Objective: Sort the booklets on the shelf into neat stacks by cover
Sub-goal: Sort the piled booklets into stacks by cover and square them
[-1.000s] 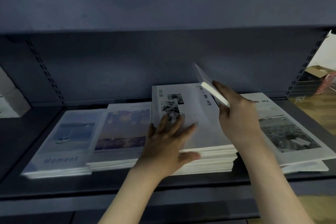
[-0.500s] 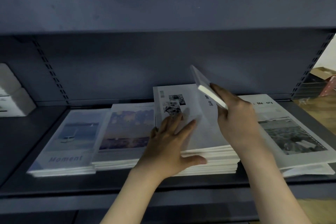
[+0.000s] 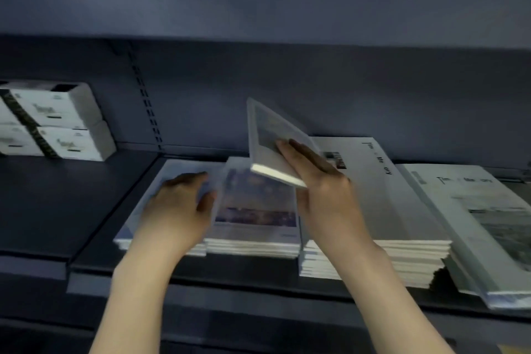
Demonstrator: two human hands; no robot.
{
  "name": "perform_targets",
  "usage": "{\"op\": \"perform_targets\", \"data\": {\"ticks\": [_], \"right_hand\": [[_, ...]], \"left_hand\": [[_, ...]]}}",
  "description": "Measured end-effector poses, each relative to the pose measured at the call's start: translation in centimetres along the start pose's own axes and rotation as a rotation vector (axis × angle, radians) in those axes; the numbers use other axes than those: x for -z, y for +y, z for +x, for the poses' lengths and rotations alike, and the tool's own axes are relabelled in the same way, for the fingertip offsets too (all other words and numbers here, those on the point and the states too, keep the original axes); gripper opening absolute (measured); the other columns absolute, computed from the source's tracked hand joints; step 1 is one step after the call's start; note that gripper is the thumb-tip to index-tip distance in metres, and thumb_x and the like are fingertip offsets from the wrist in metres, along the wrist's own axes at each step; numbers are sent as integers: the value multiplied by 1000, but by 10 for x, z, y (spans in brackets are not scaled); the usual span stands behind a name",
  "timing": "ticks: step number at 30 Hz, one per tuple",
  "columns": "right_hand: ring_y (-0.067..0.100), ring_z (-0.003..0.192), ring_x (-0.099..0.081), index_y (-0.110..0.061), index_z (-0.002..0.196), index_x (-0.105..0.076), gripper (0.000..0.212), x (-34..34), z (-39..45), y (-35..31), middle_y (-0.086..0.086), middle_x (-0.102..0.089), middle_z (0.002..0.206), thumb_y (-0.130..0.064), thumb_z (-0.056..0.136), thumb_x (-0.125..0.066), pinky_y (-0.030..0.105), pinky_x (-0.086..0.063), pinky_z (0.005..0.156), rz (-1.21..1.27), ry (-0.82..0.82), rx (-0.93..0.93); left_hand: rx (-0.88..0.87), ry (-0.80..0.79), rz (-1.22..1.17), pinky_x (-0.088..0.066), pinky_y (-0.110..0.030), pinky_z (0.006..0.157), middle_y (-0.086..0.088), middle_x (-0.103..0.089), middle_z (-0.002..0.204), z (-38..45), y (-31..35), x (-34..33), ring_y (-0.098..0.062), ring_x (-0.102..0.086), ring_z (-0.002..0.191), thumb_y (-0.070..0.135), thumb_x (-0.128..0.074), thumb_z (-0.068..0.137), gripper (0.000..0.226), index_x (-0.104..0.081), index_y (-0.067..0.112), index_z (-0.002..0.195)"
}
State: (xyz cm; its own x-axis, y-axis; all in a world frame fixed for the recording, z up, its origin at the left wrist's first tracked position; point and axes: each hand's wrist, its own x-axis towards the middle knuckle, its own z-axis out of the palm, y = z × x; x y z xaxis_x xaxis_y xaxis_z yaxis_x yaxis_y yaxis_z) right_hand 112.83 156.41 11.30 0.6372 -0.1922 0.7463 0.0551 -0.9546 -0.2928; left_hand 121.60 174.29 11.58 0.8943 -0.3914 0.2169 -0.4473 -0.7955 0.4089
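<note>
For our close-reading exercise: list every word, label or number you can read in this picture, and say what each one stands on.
"Me ory", with a gap between the parts: on the cover atop the tallest booklet stack.
Title on the rightmost booklet: too blurred to read.
Labels on the white boxes at left: too small and blurred.
Booklet gripped in the right hand: no readable text.
Purple-cover stack: none legible.

Readable only in part: "Me ory" running lengthwise along the white cover topping the tall booklet stack (image 3: 382,198), just right of the right grip (image 3: 321,190). Similar title on the tilted booklet (image 3: 471,210) farther right, too blurred to spell out. Print on the white boxes (image 3: 57,121), far left of the left grip (image 3: 178,204), illegible.
</note>
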Motion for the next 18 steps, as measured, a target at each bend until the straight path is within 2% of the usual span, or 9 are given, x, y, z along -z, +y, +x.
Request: {"op": "perform_targets", "data": {"ticks": [2,6,9,11,13,15,18], "right_hand": [[26,112,-60,-8,127,-58,79,-16,2,-20,13,-60,125,22,54,-51,26,-42,96,52,-14,48],[30,119,-54,-9,130,-53,77,-54,2,-56,14,-56,129,14,58,-42,47,-49,93,134,-43,87],[35,117,-55,-10,125,-59,66,-87,1,-81,18,-59,123,7,68,-31,53,-48,92,55,-48,102],[36,112,-58,-11,119,-64,65,-107,-2,-92,18,-62,118,2,68,-27,50,-48,92,15,-48,129],[35,109,-60,-12,115,-66,61,-126,-5,-98,17,-65,113,2,68,-30,47,-50,90,-1,-69,170],[35,103,-62,-12,110,-69,54,-143,-9,-106,16,-66,105,0,71,-34,47,-52,87,-19,-131,181],[33,95,-65,-15,98,-74,41,-164,-14,-121,14,-69,96,-7,76,-40,45,-53,84,-49,-188,158]], "left_hand": [[107,-14,31,-41,-37,99,-6,-40,145,-1,-26,9,-29,-43,127,32,-42,95,49,-34,18,142],[242,41,54,-40,-36,93,-10,-33,147,-5,-65,29,-34,-41,126,27,-36,98,48,-28,15,145],[285,71,59,-41,-35,86,-11,-41,142,-3,-83,40,-36,-46,118,21,-35,98,43,-36,18,141],[289,77,82,-39,-33,78,-14,-49,132,-1,-91,44,-39,-50,109,20,-35,98,39,-43,20,136],[290,90,93,-36,-30,74,-15,-55,125,0,-97,45,-39,-51,104,23,-36,97,36,-48,23,131],[277,124,63,-34,-30,72,-15,-58,116,2,-102,45,-35,-51,90,23,-37,97,29,-55,21,120],[207,167,39,-33,-31,69,-15,-61,101,4,-110,42,-25,-39,75,22,-38,96,24,-59,14,103]]}}
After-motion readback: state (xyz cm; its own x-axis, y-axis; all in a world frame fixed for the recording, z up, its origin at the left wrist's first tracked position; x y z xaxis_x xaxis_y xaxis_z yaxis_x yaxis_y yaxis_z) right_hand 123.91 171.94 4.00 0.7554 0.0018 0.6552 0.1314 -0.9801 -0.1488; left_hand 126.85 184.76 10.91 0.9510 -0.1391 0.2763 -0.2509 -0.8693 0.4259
